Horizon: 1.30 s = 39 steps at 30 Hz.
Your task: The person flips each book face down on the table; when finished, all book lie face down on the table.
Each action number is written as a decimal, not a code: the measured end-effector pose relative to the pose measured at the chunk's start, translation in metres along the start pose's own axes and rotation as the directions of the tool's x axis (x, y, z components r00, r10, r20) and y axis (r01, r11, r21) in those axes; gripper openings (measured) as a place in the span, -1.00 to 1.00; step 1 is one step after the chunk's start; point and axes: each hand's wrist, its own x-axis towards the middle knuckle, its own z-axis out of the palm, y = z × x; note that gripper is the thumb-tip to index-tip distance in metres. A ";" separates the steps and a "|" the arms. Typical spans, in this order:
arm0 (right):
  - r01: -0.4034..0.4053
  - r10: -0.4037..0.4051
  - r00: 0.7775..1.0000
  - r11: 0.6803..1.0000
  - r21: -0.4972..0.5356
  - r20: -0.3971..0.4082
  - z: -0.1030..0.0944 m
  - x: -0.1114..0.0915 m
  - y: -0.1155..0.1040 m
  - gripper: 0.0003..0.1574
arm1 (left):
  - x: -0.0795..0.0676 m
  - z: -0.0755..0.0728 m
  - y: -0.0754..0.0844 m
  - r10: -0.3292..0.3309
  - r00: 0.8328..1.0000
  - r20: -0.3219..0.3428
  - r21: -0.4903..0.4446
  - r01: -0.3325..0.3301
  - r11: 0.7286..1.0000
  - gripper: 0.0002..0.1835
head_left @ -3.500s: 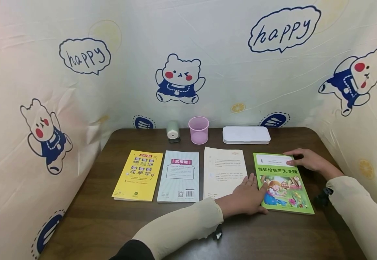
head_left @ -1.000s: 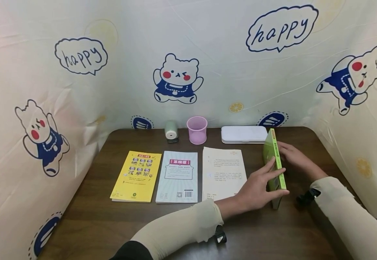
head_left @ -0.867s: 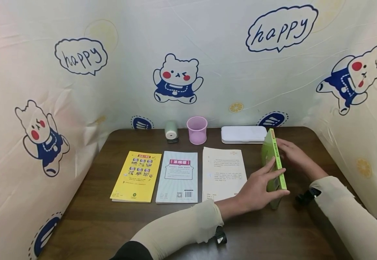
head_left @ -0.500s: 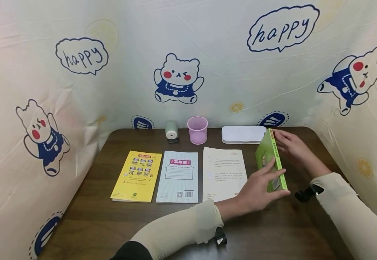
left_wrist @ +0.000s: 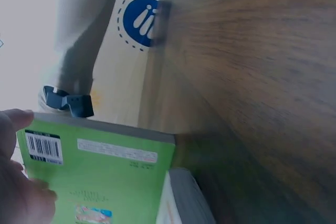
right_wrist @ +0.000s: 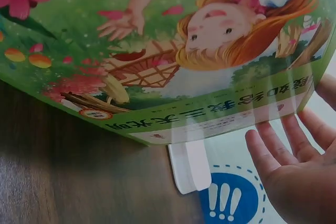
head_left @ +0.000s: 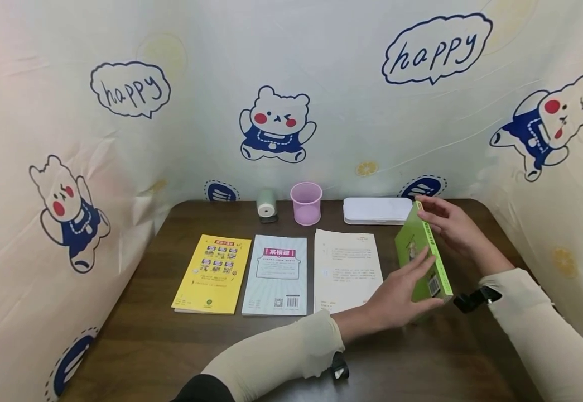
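A green picture-cover book [head_left: 414, 248] stands on its long edge, spine upward and leaning left. Its back cover with the barcode faces left in the head view; the right wrist view shows the illustrated front cover [right_wrist: 210, 40]. My left hand [head_left: 391, 296] touches the back cover near the spine with extended fingers, its thumb at the lower corner. At the book's upper end, my right hand [head_left: 452, 226] touches the top edge and spine, its fingers spread [right_wrist: 294, 171]. Left of it lie a cream book [head_left: 346, 268], a light blue book [head_left: 276, 273] and a yellow book [head_left: 213, 273].
Along the back of the dark wooden table [head_left: 291, 357] stand a small green-and-white device [head_left: 266, 205], a pink cup [head_left: 306, 205] and a flat white case [head_left: 376, 211]. A printed curtain [head_left: 196, 134] encloses the table behind and at both sides.
The green book was lying face up; it has been raised onto its edge and now leans left with its back cover showing. My right hand has moved up to its top end.
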 end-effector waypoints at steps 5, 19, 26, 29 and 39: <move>-0.004 0.004 1.000 1.000 0.002 -0.003 -0.007 -0.005 0.005 -0.25 | -0.004 0.012 -0.010 -0.082 0.985 0.152 0.120 0.064 0.991 -0.09; -0.022 0.024 1.000 0.968 -0.251 0.008 -0.019 -0.016 0.019 -0.22 | -0.007 0.039 -0.025 -0.235 0.856 0.459 0.470 -0.009 0.883 -0.15; -0.037 0.054 0.998 0.921 -0.388 0.032 -0.024 -0.018 0.022 -0.22 | -0.006 0.040 -0.024 -0.264 0.824 0.501 0.540 -0.059 0.839 -0.11; -0.048 0.078 0.996 0.901 -0.431 0.053 -0.029 -0.019 0.028 -0.22 | -0.005 0.040 -0.023 -0.284 0.811 0.512 0.587 -0.089 0.804 -0.11; -0.038 0.081 0.995 0.852 -0.523 0.059 -0.048 -0.023 0.046 -0.24 | -0.005 0.040 -0.018 -0.327 0.788 0.522 0.665 -0.136 0.734 -0.13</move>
